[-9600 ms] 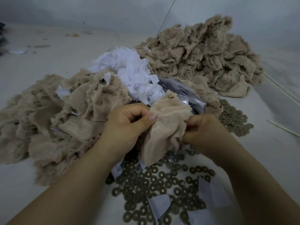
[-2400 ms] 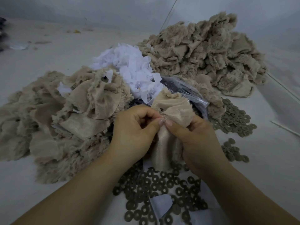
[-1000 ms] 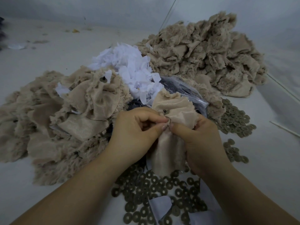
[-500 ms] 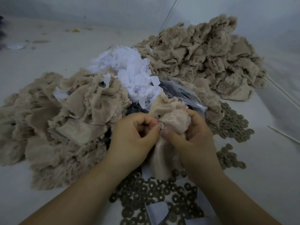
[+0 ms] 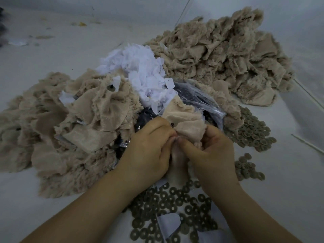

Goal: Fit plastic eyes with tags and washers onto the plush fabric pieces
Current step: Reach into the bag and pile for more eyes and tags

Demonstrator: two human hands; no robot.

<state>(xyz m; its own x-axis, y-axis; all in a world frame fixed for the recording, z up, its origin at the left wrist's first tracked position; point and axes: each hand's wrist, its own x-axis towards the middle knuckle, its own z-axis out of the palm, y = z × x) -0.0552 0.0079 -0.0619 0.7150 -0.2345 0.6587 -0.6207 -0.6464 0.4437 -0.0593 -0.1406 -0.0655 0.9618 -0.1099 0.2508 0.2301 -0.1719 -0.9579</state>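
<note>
You're at a toy-making workshop bench: plush fabric heaps (image 5: 219, 55) at one o'clock, white tags (image 5: 140, 71) at twelve, washers (image 5: 168, 204) at six.

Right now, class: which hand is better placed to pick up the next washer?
Right hand: loose washers lie just beside it. The left hand borders the plush pile, pinching the fabric piece.

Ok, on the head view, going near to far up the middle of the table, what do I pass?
Scattered washers → left hand and right hand pinching the plush piece → clear plastic bag → white tags pile → far plush pile.
</note>
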